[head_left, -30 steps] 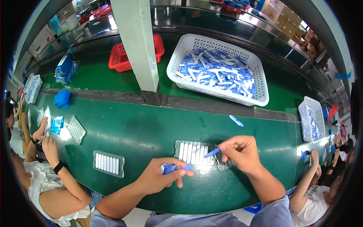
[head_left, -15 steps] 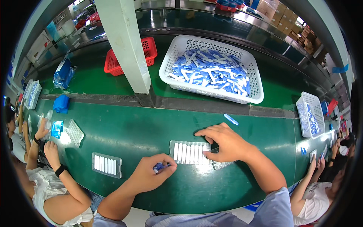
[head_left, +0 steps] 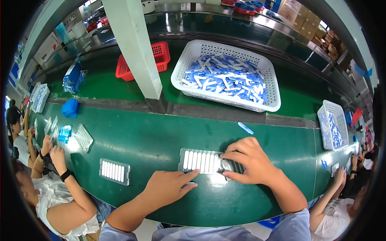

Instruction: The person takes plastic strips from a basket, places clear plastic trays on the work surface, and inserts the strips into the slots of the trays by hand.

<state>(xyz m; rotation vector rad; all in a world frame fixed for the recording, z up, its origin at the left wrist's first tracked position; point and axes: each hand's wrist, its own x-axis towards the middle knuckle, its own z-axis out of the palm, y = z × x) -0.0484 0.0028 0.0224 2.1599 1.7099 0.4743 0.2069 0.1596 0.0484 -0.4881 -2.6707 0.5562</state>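
Note:
A clear plastic tray with a row of several white sticks lies on the green table in front of me. The index finger of my left hand stretches to its lower edge. A bit of a blue-and-white stick shows by that hand's thumb; the rest is hidden under the fingers. At the filled tray's right end, my right hand grips a second clear tray between thumb and fingers, and its far part is covered by the hand. One blue stick lies beyond my right hand.
Another filled tray lies to the left. A white basket of blue-and-white sticks stands beyond the grey ledge, right of a white post and red basket. Co-workers' hands are at the left; another white basket stands right.
My right hand has moved off the filled tray's sticks and closed on the second clear tray. The left hand has shifted right, its index finger now stretched to the filled tray's edge.

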